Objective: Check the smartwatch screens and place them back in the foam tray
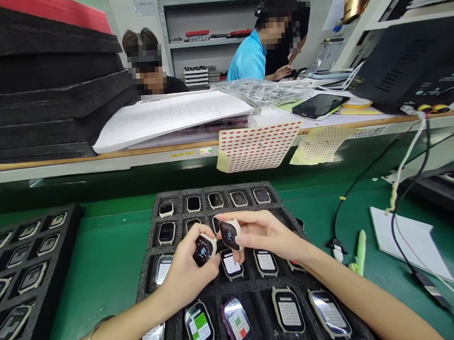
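Head view shows the left hand (184, 261) pinching one watch (205, 250) between thumb and fingers, while the right hand (266, 234) pinches another watch (229, 234) just beside it, both screens lit. Both are held above a black foam tray (252, 286) of more watches on a green table (112, 237); a second tray (60, 260) lies to the left.

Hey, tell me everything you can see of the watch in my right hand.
The rounded-rectangular smartwatch with a pale case has a dark, glossy, glass-like screen showing a small bluish graphic, too small to read. No strap shows. It is tilted, screen turned partly leftward, gripped between the thumb and fingers of your bare right hand, above a black foam tray.
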Demonstrator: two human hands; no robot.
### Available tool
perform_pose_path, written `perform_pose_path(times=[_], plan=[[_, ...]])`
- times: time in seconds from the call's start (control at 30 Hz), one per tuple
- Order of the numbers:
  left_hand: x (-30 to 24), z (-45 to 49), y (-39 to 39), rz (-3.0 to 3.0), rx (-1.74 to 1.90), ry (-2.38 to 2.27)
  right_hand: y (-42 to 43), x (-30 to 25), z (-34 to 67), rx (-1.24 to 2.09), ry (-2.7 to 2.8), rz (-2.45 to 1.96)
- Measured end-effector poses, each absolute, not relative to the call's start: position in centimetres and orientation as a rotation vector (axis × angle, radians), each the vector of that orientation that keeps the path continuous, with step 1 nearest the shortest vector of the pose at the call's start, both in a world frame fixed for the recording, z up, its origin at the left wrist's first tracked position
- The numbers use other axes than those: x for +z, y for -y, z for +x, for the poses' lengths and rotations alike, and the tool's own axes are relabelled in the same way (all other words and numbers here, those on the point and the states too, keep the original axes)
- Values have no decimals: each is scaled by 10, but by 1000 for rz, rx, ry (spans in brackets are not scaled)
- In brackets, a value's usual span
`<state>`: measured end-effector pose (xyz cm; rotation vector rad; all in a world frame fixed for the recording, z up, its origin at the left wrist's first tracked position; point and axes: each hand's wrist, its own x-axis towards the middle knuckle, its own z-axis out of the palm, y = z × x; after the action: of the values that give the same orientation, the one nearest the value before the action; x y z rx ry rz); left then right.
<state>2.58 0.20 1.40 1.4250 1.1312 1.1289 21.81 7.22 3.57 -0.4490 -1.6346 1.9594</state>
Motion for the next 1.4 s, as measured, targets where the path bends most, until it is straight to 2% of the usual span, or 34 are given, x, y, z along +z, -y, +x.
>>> perform_pose_path(times=[1.4], plan=[[19,24,-1,1523,1198,-1180,-65,37,219,1962,1666,-539]])
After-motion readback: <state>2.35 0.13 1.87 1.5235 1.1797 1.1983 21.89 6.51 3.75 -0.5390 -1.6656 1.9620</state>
